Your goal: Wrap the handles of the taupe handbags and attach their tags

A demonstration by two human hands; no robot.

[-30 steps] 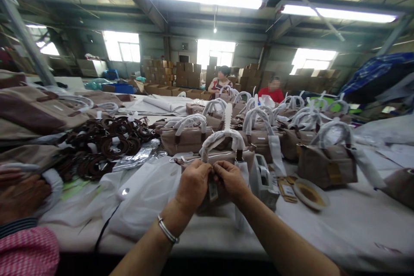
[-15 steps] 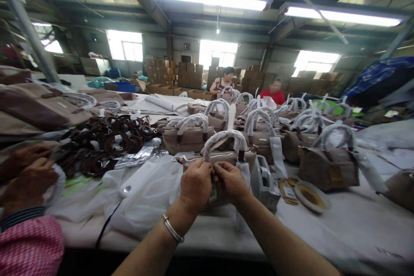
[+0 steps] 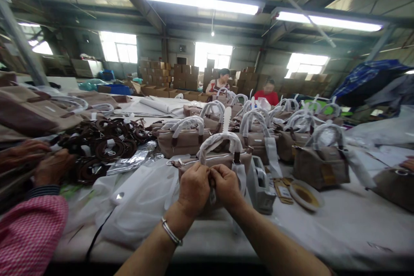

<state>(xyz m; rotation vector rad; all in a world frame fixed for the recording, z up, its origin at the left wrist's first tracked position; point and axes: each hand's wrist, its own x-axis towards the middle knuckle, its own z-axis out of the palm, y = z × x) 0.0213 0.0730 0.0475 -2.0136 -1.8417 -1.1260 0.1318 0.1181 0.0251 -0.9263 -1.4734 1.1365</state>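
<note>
A taupe handbag (image 3: 244,161) with white-wrapped handles (image 3: 223,138) stands upright right in front of me. My left hand (image 3: 195,185) and my right hand (image 3: 224,182) meet at its front, near the base of the left handle. Both are closed in a pinch, fingertips almost touching. What they pinch is too small and too covered to make out. A small pale tag (image 3: 212,197) shows below my fingers. Just right of the bag stands a grey tape dispenser (image 3: 261,187). Translucent white bags (image 3: 142,202) lie beside my left forearm.
Several more handbags (image 3: 320,164) with wrapped handles fill the table's middle and right. Coiled brown straps (image 3: 111,148) lie left. A roll of tape (image 3: 306,195) and brown tags (image 3: 283,190) rest at right. A co-worker's hands (image 3: 53,166) work at far left; two people (image 3: 267,95) are behind.
The view has shifted slightly, and my hands stay pinched together at the bag's front. The co-worker's hands at left have moved right, toward the straps. A hand appears at the far right edge.
</note>
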